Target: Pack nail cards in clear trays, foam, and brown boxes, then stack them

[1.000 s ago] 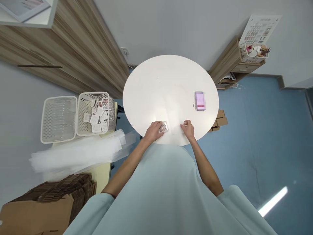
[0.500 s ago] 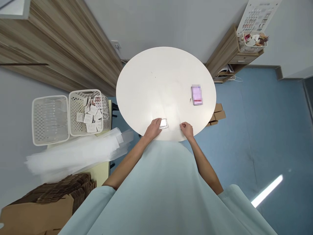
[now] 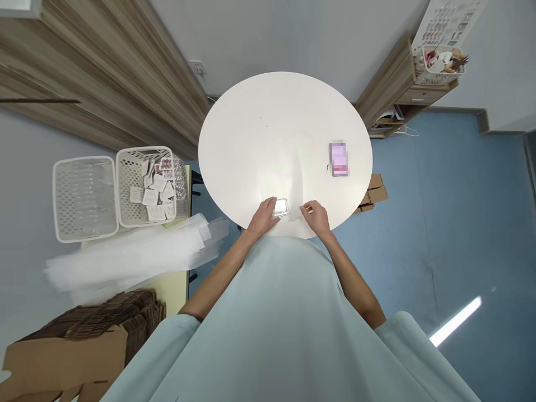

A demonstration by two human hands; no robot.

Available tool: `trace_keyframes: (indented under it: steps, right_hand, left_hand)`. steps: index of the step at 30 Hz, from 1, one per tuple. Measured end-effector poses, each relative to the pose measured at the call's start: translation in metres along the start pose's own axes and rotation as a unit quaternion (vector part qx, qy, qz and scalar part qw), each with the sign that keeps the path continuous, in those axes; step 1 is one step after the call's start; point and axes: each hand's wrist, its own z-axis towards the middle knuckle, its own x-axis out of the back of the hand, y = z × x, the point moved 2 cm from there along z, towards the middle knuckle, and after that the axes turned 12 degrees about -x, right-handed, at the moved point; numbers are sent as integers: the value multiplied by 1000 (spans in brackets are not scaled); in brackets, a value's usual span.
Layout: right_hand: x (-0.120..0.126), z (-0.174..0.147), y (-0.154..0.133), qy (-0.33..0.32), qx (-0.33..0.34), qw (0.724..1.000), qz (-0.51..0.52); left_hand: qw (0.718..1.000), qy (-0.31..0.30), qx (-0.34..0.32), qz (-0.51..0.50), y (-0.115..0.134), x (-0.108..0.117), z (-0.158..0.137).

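Near the front edge of the round white table (image 3: 234,134), a small clear flat pack (image 3: 281,207) with a shiny white face lies on a thin translucent plastic sheet (image 3: 296,187). My left hand (image 3: 263,218) grips the pack's left side, fingers along the top and thumb near the bottom. My right hand (image 3: 316,218) is closed in a pinch on the sheet's right edge, just right of the pack. That edge is raised and folded toward the left, and the sheet's full outline is hard to see.
A blurred-out purple item (image 3: 339,158) lies on the table's right side. To my left stand a white basket (image 3: 146,159) of small cards, another pale basket (image 3: 85,199), a stack of translucent sheets (image 3: 138,254) and folded cardboard (image 3: 67,363). Brown boxes (image 3: 376,192) sit beyond the table's right edge.
My right hand has moved left toward the pack, bringing the sheet's edge up and over to the left. My left hand stays at the pack.
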Motion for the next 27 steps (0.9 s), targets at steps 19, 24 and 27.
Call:
trace_keyframes:
  steps: [19,24,27]
  right_hand:
    - [-85,-3,-50,-173,167,923,-300]
    - [-71,3,-40,-118,116,948,-272]
    - [-58,11,-32,-77,57,964,-249]
  left_hand:
    - [947,123,295,-29,8,6,-8]
    - [946,100,308,19,6,5,-10]
    - [948,97,300,41,4,4,-11]
